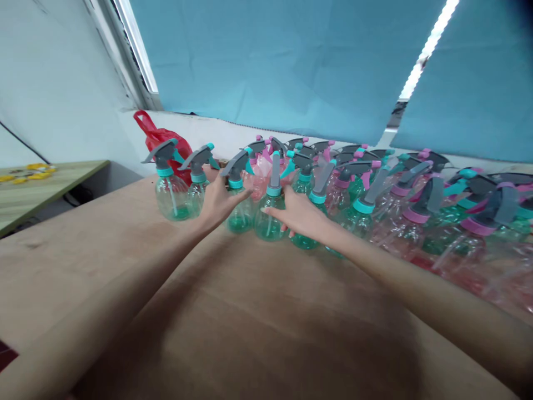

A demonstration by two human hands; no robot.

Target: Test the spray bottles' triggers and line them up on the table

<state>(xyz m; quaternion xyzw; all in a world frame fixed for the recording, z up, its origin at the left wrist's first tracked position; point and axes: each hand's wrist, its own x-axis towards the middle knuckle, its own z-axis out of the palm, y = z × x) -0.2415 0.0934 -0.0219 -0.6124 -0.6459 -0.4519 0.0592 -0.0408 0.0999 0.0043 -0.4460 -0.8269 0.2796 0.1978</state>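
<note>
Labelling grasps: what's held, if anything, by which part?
Firm hold can't be told: right hand overlaps one green bottle, upper body; left hand overlaps the next bottle leftward, below its collar.

No readable text, label, brand, number or sign anywhere.

Moderate, cool light, white glare in the slits (429,47) beside the blue sheet (283,66), soft broad shadows across the wooden tabletop (250,300), faint highlights on the translucent spray bottles (270,225), blur and wide-angle stretching toward the right edge, upper-right corner darkened
</note>
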